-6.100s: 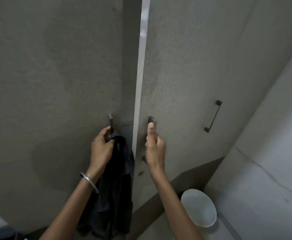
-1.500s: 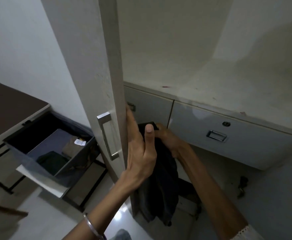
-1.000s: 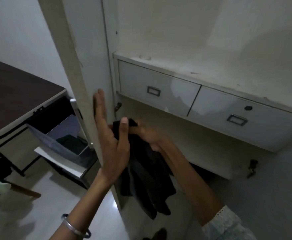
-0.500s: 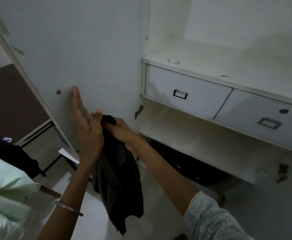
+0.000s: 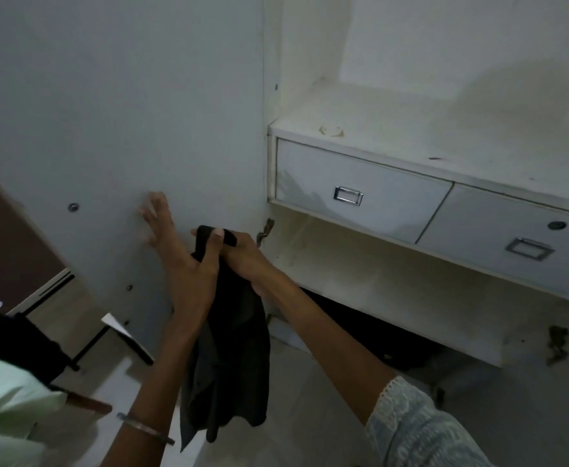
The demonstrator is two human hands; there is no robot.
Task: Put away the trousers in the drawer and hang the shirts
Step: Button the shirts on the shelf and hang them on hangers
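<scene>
Dark trousers [image 5: 232,358] hang bunched from my right hand [image 5: 246,254], which grips their top fold in front of the open wardrobe. My left hand [image 5: 175,244] lies with straight fingers flat against the inner face of the open wardrobe door [image 5: 118,106], its thumb touching the cloth. Inside the wardrobe are two shut white drawers: the left drawer [image 5: 357,193] and the right drawer [image 5: 512,244], each with a metal recessed handle. A bare shelf [image 5: 394,274] lies under them.
A pale green garment [image 5: 3,399] and dark cloth [image 5: 6,335] lie at the lower left. Behind the door edge a brown desk top [image 5: 3,251] and its frame show. Dark things fill the wardrobe bottom [image 5: 377,338]. The floor is pale tile.
The wardrobe door has swung wide open to the left under my left hand. My right hand has kept hold of the trousers. The view has turned right onto the inner drawers.
</scene>
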